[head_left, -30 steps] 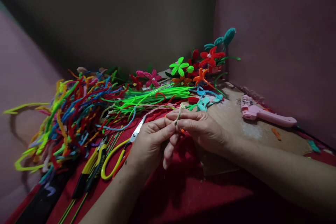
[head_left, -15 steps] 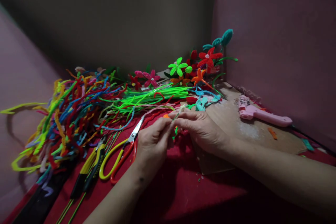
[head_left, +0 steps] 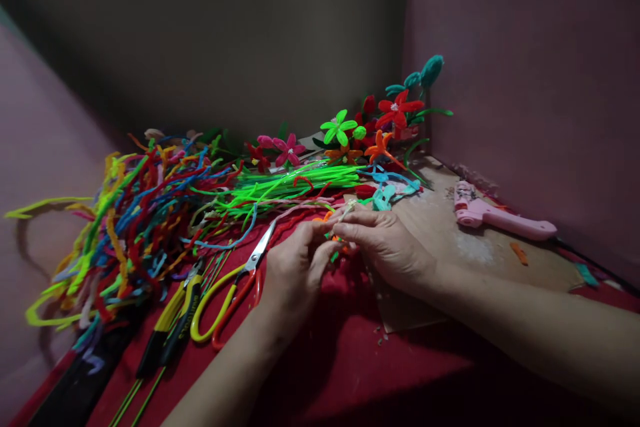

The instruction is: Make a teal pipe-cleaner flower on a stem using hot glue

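My left hand (head_left: 295, 260) and my right hand (head_left: 390, 247) meet above the red cloth, fingertips close together. Between thumb and forefinger, my right hand pinches a small bundle of pale-tipped flower stamens (head_left: 351, 205). My left fingers are curled at its lower, greenish end; their exact grip is partly hidden. Bits of orange and green pipe cleaner (head_left: 334, 257) show just behind and under the fingertips. Left of my left hand lie scissors (head_left: 255, 255) with yellow and red handles, blades slightly apart. Beside them rest yellow-and-black pliers (head_left: 187, 303) on thin green stems.
A big tangle of coloured pipe cleaners (head_left: 135, 220) lies at the left. Behind my hands is a bright green pipe-cleaner bundle (head_left: 295, 181), with finished flowers (head_left: 397, 109) further back. A pink glue gun (head_left: 510, 219) rests on cardboard (head_left: 425, 207) at the right, near the walls.
My left hand's thumb has shifted lower and its fingers have parted a little. More orange now shows near the fingertips. The stamen tips have moved slightly right.
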Demonstrator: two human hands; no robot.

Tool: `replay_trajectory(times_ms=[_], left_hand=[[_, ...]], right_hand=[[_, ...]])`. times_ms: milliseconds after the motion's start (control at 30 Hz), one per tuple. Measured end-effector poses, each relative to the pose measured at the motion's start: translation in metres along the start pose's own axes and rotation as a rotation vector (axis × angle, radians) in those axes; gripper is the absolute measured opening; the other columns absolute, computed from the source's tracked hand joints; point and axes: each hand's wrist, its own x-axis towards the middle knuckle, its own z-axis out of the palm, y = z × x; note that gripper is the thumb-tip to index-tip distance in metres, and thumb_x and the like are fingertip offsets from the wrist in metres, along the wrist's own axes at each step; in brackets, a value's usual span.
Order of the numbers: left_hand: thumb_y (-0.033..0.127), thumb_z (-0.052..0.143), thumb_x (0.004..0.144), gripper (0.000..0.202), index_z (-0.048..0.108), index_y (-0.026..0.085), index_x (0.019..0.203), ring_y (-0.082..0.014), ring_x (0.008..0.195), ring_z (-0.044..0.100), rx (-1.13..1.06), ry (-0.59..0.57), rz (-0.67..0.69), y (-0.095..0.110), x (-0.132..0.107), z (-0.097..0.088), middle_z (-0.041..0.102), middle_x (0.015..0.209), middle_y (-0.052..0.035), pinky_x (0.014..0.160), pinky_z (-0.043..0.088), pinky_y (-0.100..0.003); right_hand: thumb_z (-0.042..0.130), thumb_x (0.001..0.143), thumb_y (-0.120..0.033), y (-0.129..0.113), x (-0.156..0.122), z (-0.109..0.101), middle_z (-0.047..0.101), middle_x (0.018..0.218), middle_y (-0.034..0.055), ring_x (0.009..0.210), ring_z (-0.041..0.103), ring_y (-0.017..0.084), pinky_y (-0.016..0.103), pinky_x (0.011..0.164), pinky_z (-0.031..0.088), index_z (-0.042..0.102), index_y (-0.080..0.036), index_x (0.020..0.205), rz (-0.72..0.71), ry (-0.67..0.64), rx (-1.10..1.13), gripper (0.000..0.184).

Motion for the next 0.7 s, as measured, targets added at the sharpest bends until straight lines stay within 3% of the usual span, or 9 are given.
replay_trajectory(times_ms=[67, 133, 233, 333, 433, 500, 567, 633, 700], left_hand=[[0.022, 0.059, 0.078, 0.007, 0.063, 0.018, 0.082, -0.0093, 0.055, 0.055, 0.149, 0.105, 0.132, -0.003, -0.003, 0.003, 0.06, 0.065, 0.0011, 0.056, 0.044, -0.02], [0.023, 0.055, 0.081, 0.008, 0.063, 0.019, 0.08, -0.0087, 0.051, 0.052, 0.139, 0.102, 0.14, -0.004, -0.004, 0.005, 0.056, 0.059, 0.0023, 0.053, 0.042, -0.019], [0.026, 0.054, 0.082, 0.011, 0.058, 0.018, 0.075, -0.0067, 0.041, 0.046, -0.118, 0.017, -0.054, 0.0, -0.002, 0.002, 0.052, 0.053, 0.0045, 0.042, 0.038, -0.018], [0.032, 0.054, 0.082, 0.019, 0.054, 0.017, 0.07, -0.0042, 0.031, 0.038, -0.462, -0.185, -0.285, 0.007, 0.002, -0.004, 0.052, 0.053, 0.0051, 0.03, 0.031, -0.016], [0.034, 0.052, 0.082, 0.023, 0.054, 0.016, 0.069, -0.0035, 0.026, 0.031, -0.582, -0.319, -0.369, 0.009, 0.004, -0.007, 0.049, 0.049, 0.0058, 0.025, 0.027, -0.017], [0.033, 0.052, 0.082, 0.022, 0.056, 0.015, 0.07, -0.0056, 0.03, 0.041, -0.452, -0.281, -0.301, 0.008, 0.003, -0.005, 0.052, 0.05, 0.0042, 0.031, 0.034, -0.018], [0.031, 0.057, 0.079, 0.016, 0.06, 0.016, 0.073, -0.0081, 0.04, 0.05, -0.204, -0.139, -0.143, 0.005, 0.001, -0.001, 0.055, 0.052, 0.0029, 0.042, 0.041, -0.019], [0.026, 0.061, 0.076, 0.007, 0.063, 0.019, 0.076, -0.0088, 0.047, 0.051, 0.021, 0.023, 0.037, 0.001, -0.002, 0.002, 0.057, 0.056, 0.0026, 0.05, 0.042, -0.019], [0.024, 0.059, 0.077, 0.007, 0.064, 0.02, 0.076, -0.0087, 0.049, 0.05, 0.112, 0.096, 0.124, -0.001, -0.003, 0.003, 0.056, 0.055, 0.0026, 0.053, 0.042, -0.019]], right_hand=[[0.063, 0.076, -0.031, -0.001, -0.001, 0.001, 0.06, 0.079, 0.0008, 0.081, 0.052, 0.015, 0.032, 0.08, 0.039, 0.07, -0.02, 0.073, -0.001, 0.033, -0.055, 0.013], [0.063, 0.077, -0.032, -0.002, -0.001, 0.003, 0.06, 0.083, 0.0011, 0.085, 0.052, 0.015, 0.032, 0.084, 0.038, 0.07, -0.021, 0.075, -0.001, 0.029, -0.083, 0.014], [0.06, 0.078, -0.031, -0.004, -0.001, 0.004, 0.06, 0.085, 0.0006, 0.085, 0.053, 0.015, 0.032, 0.084, 0.038, 0.07, -0.022, 0.075, -0.013, -0.023, -0.066, 0.013], [0.059, 0.079, -0.029, -0.005, 0.0, 0.003, 0.056, 0.074, -0.0019, 0.076, 0.051, 0.012, 0.031, 0.082, 0.037, 0.066, -0.021, 0.065, -0.035, -0.045, -0.02, 0.018], [0.061, 0.078, -0.026, -0.003, -0.001, 0.003, 0.056, 0.074, -0.0015, 0.077, 0.051, 0.012, 0.031, 0.084, 0.036, 0.066, -0.02, 0.064, -0.046, -0.029, 0.021, 0.016], [0.061, 0.078, -0.026, -0.002, -0.001, 0.003, 0.057, 0.075, -0.0005, 0.078, 0.052, 0.013, 0.032, 0.083, 0.037, 0.067, -0.019, 0.068, -0.022, -0.005, 0.04, 0.013], [0.061, 0.077, -0.027, -0.001, -0.001, 0.003, 0.057, 0.075, 0.0, 0.078, 0.052, 0.014, 0.032, 0.079, 0.039, 0.067, -0.019, 0.07, 0.008, 0.023, 0.051, 0.013], [0.062, 0.076, -0.028, 0.0, -0.001, 0.003, 0.058, 0.077, 0.0004, 0.08, 0.053, 0.015, 0.032, 0.079, 0.04, 0.067, -0.019, 0.07, 0.017, 0.044, 0.03, 0.012], [0.063, 0.076, -0.028, 0.0, -0.002, 0.004, 0.059, 0.081, 0.0013, 0.084, 0.052, 0.015, 0.032, 0.082, 0.04, 0.068, -0.02, 0.072, 0.014, 0.042, -0.012, 0.011]])
